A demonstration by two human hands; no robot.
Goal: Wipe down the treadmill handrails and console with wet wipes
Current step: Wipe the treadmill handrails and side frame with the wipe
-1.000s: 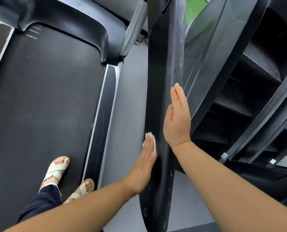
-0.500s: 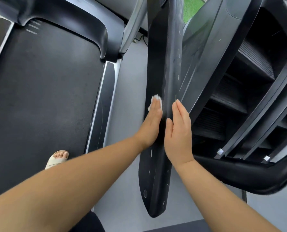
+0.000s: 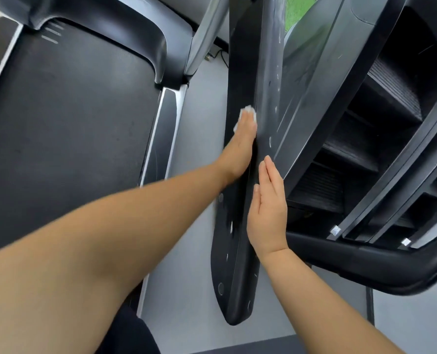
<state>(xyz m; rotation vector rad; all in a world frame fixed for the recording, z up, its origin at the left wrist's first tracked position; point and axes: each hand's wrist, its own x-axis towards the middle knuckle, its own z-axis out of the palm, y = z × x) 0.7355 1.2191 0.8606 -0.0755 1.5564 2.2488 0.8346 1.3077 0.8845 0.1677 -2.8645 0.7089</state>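
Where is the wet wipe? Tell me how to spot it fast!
Find the long black handrail running up the middle, beside the treadmill belt. The left hand presses flat on its left side, and the wet wipe peeks out from under it. It is the only small white crumpled thing among all the black parts.

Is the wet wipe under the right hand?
No: the wet wipe shows under the left hand on the handrail; the right hand lies flat, bare.
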